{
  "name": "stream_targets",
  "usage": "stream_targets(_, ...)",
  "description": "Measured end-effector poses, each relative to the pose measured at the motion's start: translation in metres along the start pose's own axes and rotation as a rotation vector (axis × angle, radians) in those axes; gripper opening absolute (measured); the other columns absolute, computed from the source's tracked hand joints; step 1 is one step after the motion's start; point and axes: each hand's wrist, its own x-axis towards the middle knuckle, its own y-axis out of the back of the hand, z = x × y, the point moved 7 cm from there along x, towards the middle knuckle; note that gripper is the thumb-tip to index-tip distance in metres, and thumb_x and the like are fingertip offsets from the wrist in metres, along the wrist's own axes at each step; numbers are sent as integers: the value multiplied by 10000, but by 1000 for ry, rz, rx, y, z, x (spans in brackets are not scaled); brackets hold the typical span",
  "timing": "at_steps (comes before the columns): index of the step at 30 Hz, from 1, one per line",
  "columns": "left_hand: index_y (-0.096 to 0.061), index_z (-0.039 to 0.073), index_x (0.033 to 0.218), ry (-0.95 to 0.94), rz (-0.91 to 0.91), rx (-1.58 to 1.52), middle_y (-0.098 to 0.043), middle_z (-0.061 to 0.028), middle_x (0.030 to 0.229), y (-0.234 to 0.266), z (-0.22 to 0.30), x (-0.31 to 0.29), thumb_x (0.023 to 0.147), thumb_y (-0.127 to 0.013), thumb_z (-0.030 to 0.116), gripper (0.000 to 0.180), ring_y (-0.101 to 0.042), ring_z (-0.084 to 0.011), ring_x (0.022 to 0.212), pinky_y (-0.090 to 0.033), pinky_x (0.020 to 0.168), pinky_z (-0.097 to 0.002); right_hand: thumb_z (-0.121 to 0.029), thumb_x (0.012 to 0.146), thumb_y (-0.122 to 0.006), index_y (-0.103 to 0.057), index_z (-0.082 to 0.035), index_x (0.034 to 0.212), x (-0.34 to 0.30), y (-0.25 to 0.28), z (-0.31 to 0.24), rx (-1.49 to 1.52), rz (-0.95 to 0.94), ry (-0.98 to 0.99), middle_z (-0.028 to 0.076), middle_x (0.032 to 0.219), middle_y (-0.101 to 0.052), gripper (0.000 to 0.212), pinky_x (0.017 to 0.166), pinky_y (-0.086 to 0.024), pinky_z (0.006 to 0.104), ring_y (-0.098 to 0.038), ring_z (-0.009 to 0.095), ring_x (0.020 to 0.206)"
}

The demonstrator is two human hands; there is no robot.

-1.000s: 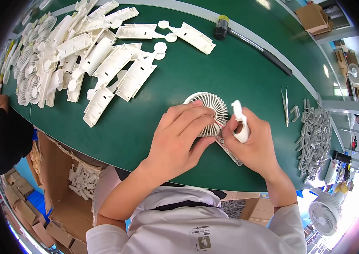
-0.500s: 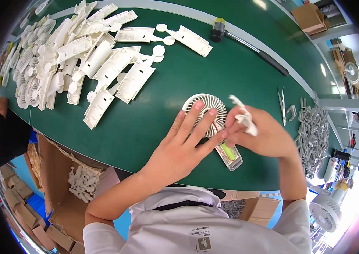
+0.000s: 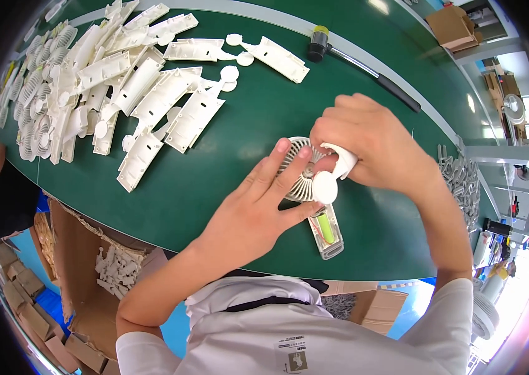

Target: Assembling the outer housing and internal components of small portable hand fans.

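A small white handheld fan lies on the table, its round slatted grille [image 3: 302,189] partly covered by my hands. In its uncovered handle [image 3: 333,250] sits a green battery [image 3: 326,229]. My left hand [image 3: 242,206] rests over the grille with its fingers spread, the thumb close to where the handle joins. Above the fan, my right hand [image 3: 370,140] is closed on a white plastic handle cover [image 3: 344,164] with a round disc at its end. The disc hangs over the lower part of the grille. My right fingers hide the rest of the cover.
White handle shells [image 3: 152,94] are heaped at the far left, beside slatted fan grilles [image 3: 33,112]. A mallet [image 3: 364,69] lies at the back. Grey clip-like parts [image 3: 461,184] are piled right. Below the table's left edge stands a cardboard box [image 3: 86,269] holding white parts.
My right hand has moved up and turned over, bringing the white cover's disc above the fan. The fan's handle has swung slightly left and down. My left hand has shifted slightly left.
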Motion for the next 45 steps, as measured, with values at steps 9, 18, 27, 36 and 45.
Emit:
stream_targets(9,-695,381,1295,-45,-77,-170,-455,-193,1502,5,-10,7,802,-697,42,598,-451,-448,1391,-415,1145,-519,-199,751,-792,-574,-123,964,16,-8,-8,-179,-253,157,31,816,-611,314,673,-451,373,-590,260,782)
stream_targets(18,-669,295,1354,73,-3,-43,-298,-260,1605,-20,18,-11,865,-571,-25,592,-326,-494,1468,-411,1125,-550,-303,892,-768,-298,-78,1551,-66,5,-6,192,-203,-614,193,930,-643,840,677,-515,464,-642,440,773)
stream_targets(27,-567,191,1445,335,179,122,-282,-313,1605,-26,32,-19,929,-525,-8,554,-326,-493,1472,-411,1132,-522,-198,858,-789,-680,-197,1338,-72,-21,-52,-185,-21,-438,111,1028,-632,492,518,-502,327,-646,240,689)
stream_targets(36,-704,146,1258,301,233,110,-293,-240,1629,-24,32,-22,885,-618,24,402,-301,-507,1479,-464,1065,-519,-154,856,-774,-625,-147,1389,-58,-21,-67,-192,-146,-402,90,929,-573,553,492,-490,347,-585,224,589)
stream_targets(45,-660,51,1272,187,175,74,-306,-223,1619,-9,28,-20,872,-672,96,403,-305,-510,1466,-466,1079,-524,-156,854,-769,-598,-110,1402,-54,-20,-72,-190,-189,-439,84,924,-580,576,523,-497,345,-586,230,608)
